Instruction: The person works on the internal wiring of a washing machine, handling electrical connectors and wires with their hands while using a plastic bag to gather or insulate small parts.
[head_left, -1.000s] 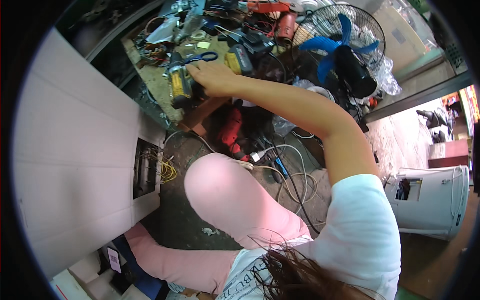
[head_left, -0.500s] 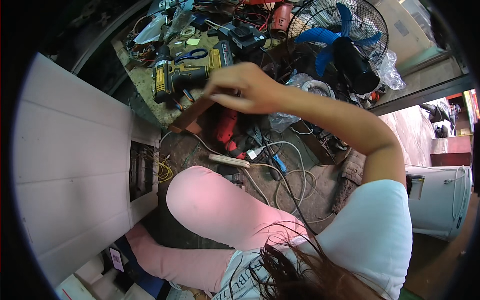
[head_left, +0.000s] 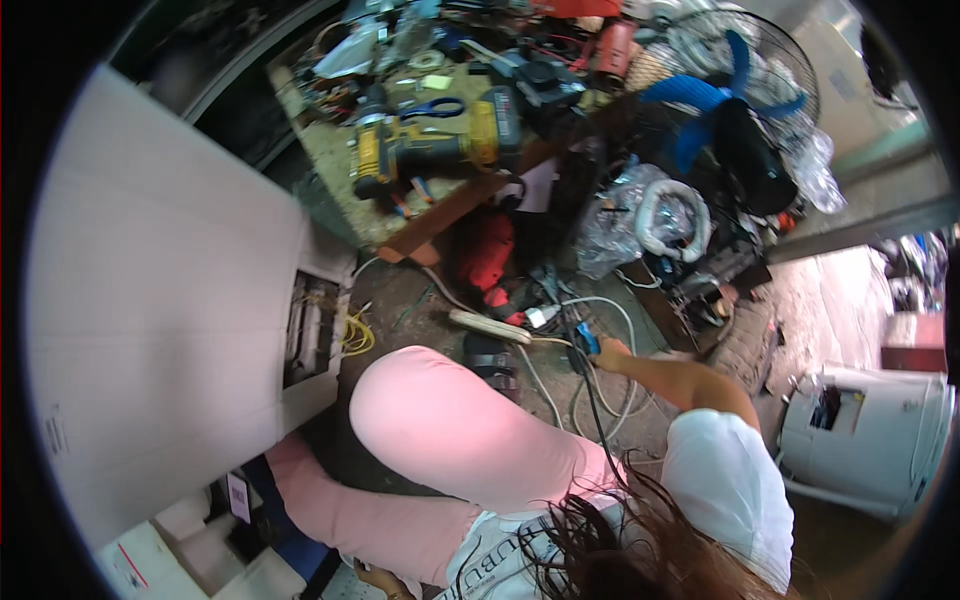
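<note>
My right hand [head_left: 611, 355] reaches down to the floor, its fingers at the blue part of a blue-and-black handled tool [head_left: 586, 338]. Small and smeared, those fingers do not show whether they grip it. Cables run around the tool, and a white plug [head_left: 543, 316] lies close by. Low in the picture, my left hand [head_left: 384, 581] shows only in part beside my pink-trousered leg; its fingers are mostly hidden. A yellow-and-black cordless drill [head_left: 435, 150] lies on the cluttered workbench [head_left: 330, 165], with blue-handled scissors [head_left: 434, 107] behind it.
A large white appliance panel [head_left: 170, 290] stands at left, yellow wires [head_left: 357, 333] beside its opening. A red power tool [head_left: 488, 255] and a power strip [head_left: 489, 326] lie below the bench. A blue-bladed fan [head_left: 745, 150] is at far right, a white tub-like appliance [head_left: 870, 440] at right.
My right hand has left the bench's front edge by the drill and dropped to the floor, beside the blue-and-black tool. Part of my left hand now shows low down. The view has shifted.
</note>
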